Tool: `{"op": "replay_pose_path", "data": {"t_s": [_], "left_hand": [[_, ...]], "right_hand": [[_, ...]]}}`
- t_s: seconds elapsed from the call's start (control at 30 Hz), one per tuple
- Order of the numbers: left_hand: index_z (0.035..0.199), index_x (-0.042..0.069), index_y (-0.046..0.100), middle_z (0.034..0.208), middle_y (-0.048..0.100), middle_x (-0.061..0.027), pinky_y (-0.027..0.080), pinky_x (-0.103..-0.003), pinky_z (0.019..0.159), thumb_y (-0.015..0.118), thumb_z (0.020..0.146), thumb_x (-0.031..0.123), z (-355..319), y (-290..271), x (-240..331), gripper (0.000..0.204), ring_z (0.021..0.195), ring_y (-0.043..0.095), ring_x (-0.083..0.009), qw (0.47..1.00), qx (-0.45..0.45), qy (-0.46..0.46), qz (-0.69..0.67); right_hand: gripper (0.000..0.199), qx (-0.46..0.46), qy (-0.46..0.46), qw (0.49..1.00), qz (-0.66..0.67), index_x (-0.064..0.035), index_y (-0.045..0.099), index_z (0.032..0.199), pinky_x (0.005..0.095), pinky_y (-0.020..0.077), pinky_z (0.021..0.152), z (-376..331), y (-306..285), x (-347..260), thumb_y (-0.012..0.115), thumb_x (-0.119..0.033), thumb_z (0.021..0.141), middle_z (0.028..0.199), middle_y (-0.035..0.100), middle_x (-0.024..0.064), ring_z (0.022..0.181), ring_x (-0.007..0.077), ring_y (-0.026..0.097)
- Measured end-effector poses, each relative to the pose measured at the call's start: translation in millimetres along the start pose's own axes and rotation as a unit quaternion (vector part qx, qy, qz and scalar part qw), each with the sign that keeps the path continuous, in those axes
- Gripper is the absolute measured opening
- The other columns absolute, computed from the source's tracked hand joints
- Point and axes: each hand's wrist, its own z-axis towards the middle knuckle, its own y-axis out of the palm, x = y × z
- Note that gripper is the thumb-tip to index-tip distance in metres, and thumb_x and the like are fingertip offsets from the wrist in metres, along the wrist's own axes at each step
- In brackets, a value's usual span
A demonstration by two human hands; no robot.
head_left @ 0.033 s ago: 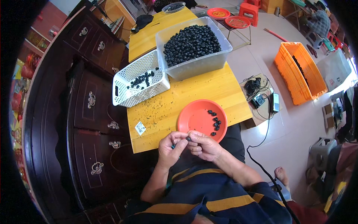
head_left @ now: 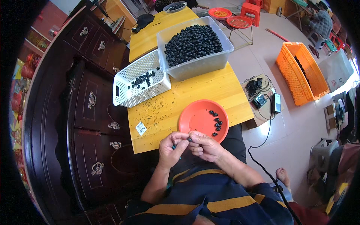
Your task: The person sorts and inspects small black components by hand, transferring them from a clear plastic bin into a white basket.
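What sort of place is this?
Probably a household room doubling as a workspace: a dark brown wooden cabinet stands beside a yellow wooden table bearing a clear plastic tub heaped with small round black pieces.

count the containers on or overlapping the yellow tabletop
4: a red basin at the near edge, a white perforated basket at left, a clear bin beside it, a round bowl at the far end; more could be hidden.

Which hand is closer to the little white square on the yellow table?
Left. The left hand is right of the white square and lower in the picture; the right hand is farther right, beyond the left.
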Motion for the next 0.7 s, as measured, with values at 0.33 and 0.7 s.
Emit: {"op": "replay_pose_path", "data": {"t_s": [0.33,0.7], "left_hand": [[0.1,0.002,0.067,0.073,0.058,0.0077,0.039,-0.019,0.059,0.069,0.096,0.005,3,-9,-11,0.005,0.065,0.049,0.0002,0.998,0.033,-0.039,0.026],[0.09,0.006,0.061,0.067,0.064,-0.0118,0.051,-0.04,0.054,0.083,0.083,0.046,29,-4,2,0.046,0.061,0.068,-0.0306,0.905,-0.017,0.147,0.399]], "right_hand": [[0.019,-0.007,-0.02,0.999,-0.03,-0.0151,0.057,0.097,0.0176,0.0277,0.049,2,1,3,0.06,-0.032,0.105,0.073,0.04,-0.0066,0.06,0.0031,0.035],[0.015,0.077,-0.053,0.996,0.014,-0.0143,0.058,0.098,0.0174,0.028,0.046,2,2,-5,0.062,-0.029,0.103,0.073,0.046,-0.0065,0.056,0.0024,0.038]]}}
